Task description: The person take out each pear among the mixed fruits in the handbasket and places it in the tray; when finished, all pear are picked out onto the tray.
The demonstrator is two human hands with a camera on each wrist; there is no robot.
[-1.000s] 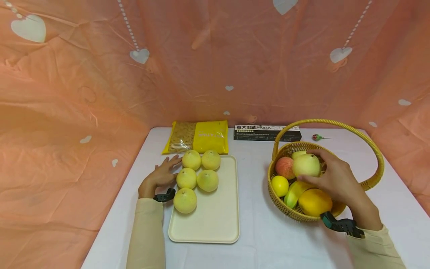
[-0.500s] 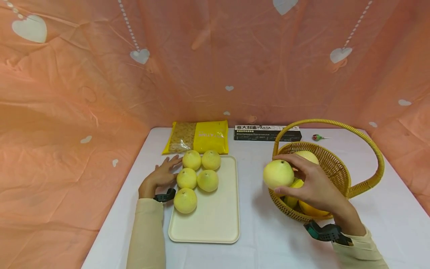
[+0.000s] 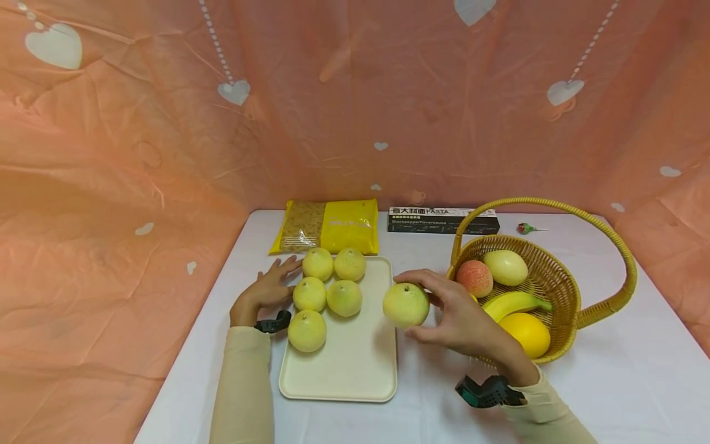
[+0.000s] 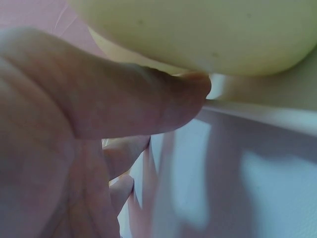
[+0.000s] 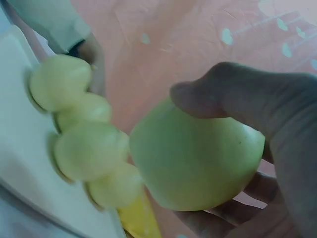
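My right hand (image 3: 463,314) grips a pale green-yellow pear (image 3: 406,305) between thumb and fingers, held over the right edge of the cream tray (image 3: 355,376). In the right wrist view the thumb lies over one side of that pear (image 5: 193,153) and the fingers wrap the other. Several similar pears (image 3: 344,298) stand in two columns on the tray's left and back part. My left hand (image 3: 267,290) rests at the tray's left edge, fingers spread beside the pears. The left wrist view shows its thumb (image 4: 143,104) right under a pear (image 4: 208,34).
Right of the tray stands a wicker basket (image 3: 566,290) with a tall handle. It holds a peach (image 3: 474,279), a banana (image 3: 513,303), a yellow mango-like fruit (image 3: 527,336) and a pale oval fruit (image 3: 506,267). Behind lie a yellow pasta bag (image 3: 349,225), a black pasta box (image 3: 444,222) and a small artificial rose (image 3: 527,228).
My right hand has lifted the pear out of the basket and carried it left to the tray's right edge. The left hand has stayed in place.
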